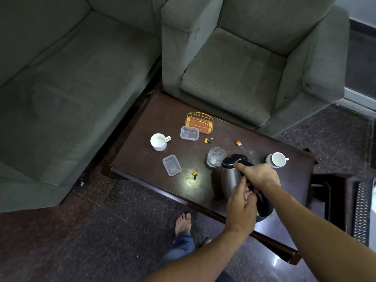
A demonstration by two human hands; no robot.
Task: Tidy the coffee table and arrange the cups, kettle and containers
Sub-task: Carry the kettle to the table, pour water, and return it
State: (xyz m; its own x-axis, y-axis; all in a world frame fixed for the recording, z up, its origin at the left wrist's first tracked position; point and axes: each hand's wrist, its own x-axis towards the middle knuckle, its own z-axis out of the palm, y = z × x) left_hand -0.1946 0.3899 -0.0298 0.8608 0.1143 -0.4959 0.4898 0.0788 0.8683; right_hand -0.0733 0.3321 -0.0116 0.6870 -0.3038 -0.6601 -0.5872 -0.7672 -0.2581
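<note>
step: kettle (231, 176) being handled, near table (142, 159) edge | right hand (258, 176) wrapped round its handle | left hand (241, 202) loosely curled, fingertip on body | next: probably seat on base (264, 208), needs alignment

The bench (142, 165) stands in front of an armchair (244, 68), with a sofa (61, 88) to its left. At the bench's far edge sits a wire rack (200, 121), with one plastic container (189, 133) just in front of it. Left of that container stands a cup (159, 141); nearer the front edge lies a second container (172, 165). A glass (215, 157) stands mid-bench, touching the kettle (234, 174) to its right. Another cup (276, 159) stands further right. Small wrappers (238, 143) lie scattered between these.
</note>
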